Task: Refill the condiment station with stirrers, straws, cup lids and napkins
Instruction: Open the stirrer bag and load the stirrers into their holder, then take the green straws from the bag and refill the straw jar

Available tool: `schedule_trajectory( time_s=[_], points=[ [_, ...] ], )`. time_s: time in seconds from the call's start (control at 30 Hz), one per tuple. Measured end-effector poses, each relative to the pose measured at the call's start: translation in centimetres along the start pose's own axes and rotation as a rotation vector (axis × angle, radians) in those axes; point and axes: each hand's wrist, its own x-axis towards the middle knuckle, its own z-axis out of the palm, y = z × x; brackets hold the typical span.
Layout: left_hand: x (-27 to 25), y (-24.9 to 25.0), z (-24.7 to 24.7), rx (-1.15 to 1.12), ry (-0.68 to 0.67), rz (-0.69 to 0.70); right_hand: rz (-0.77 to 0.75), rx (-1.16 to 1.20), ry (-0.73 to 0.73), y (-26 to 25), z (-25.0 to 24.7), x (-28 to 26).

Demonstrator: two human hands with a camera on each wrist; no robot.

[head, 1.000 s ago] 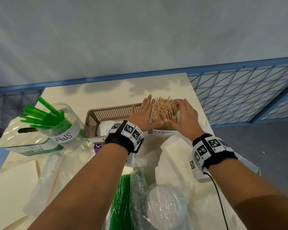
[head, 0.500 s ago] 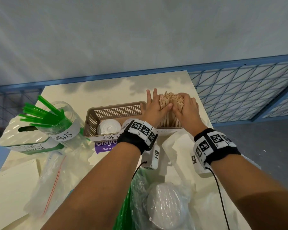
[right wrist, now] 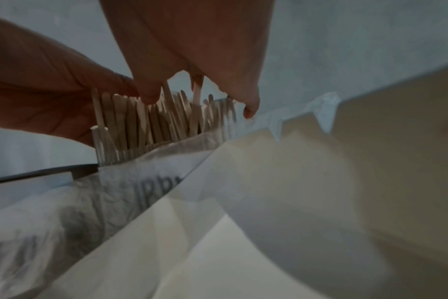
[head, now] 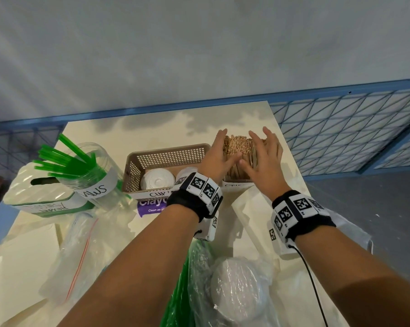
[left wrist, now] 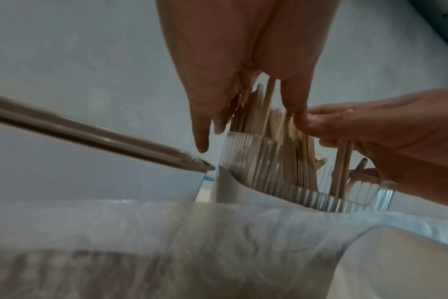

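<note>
Spread slightly apart since a moment ago: left hand (head: 219, 156) and right hand (head: 264, 159), grips flat, straight fingers pressing pale wooden stirrers (head: 238, 147) upright in clear ribbed holder (left wrist: 302, 194), far right on cream bench (head: 152, 128), beside brown mesh basket (head: 166, 156).

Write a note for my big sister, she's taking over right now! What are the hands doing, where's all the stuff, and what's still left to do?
Left hand: open, fingers straight, pressing the left side of the wooden stirrers.
Right hand: open, pressing their right side.
The stirrers stand upright in the clear ribbed holder, packed full, ends uneven.
Green straws stick out of the clear jar; a few cup lids lie in the brown basket; the napkin pack sits far left.
Done: stirrers are in.
Left: probably level them, then top up lids from the bagged stack, straws and napkins.
</note>
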Motion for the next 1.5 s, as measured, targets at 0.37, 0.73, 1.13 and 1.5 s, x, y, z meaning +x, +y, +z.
schedule_trajectory(
  time_s=[0.37,0.73,1.13,1.5],
  points=[
    [-0.7,1.2,-0.9,0.095,-0.063,-0.042,0.161,0.044,-0.173,-2.1,-1.9,-0.1],
    [-8.5,4.0,-7.8,0.095,0.077,0.108,-0.131,-0.094,-0.143,-9.4,-7.2,-4.2],
    [-23.2,-4.5,-21.7,0.451,0.042,-0.01,-0.063,0.111,-0.363,-27.6,1.3,-13.3],
    [-29.3,-17.6,-19.5,0.386,-0.413,-0.221,0.146,0.016,-0.625,-30.7,13.7,-20.8]
  ],
)
